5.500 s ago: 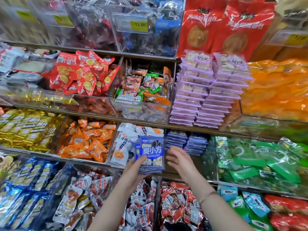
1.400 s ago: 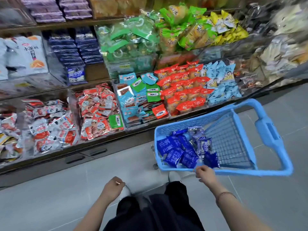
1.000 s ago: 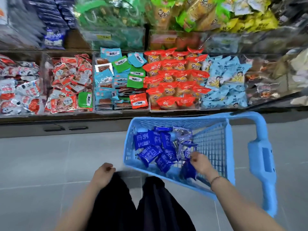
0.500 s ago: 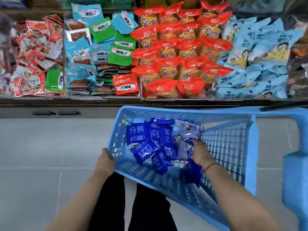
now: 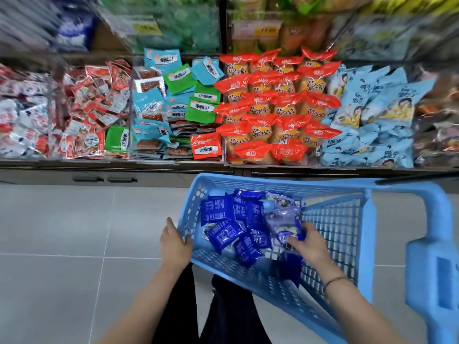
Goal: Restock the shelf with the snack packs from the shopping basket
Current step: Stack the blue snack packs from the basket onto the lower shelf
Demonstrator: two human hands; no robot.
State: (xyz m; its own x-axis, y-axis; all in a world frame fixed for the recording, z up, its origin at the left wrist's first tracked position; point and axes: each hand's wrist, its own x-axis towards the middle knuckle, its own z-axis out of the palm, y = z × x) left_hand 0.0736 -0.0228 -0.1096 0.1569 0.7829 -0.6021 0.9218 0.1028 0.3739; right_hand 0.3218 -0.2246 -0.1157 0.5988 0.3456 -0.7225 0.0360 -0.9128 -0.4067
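Fingers of our left hand (image 5: 175, 244) clamp the left wall of the light-blue plastic mesh shopping basket (image 5: 335, 219); dark-blue foil snack packs (image 5: 218, 212) lie inside, w/ fingers of our right hand (image 5: 309, 245) pinching a pale-purple plastic pack (image 5: 285, 228).

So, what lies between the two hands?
In the head view, dark blue snack packs lie between the left hand and the right hand, inside the basket.

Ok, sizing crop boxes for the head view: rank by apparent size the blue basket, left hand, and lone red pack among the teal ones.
1. blue basket
2. left hand, though nearness to the camera enlarges it
3. red pack
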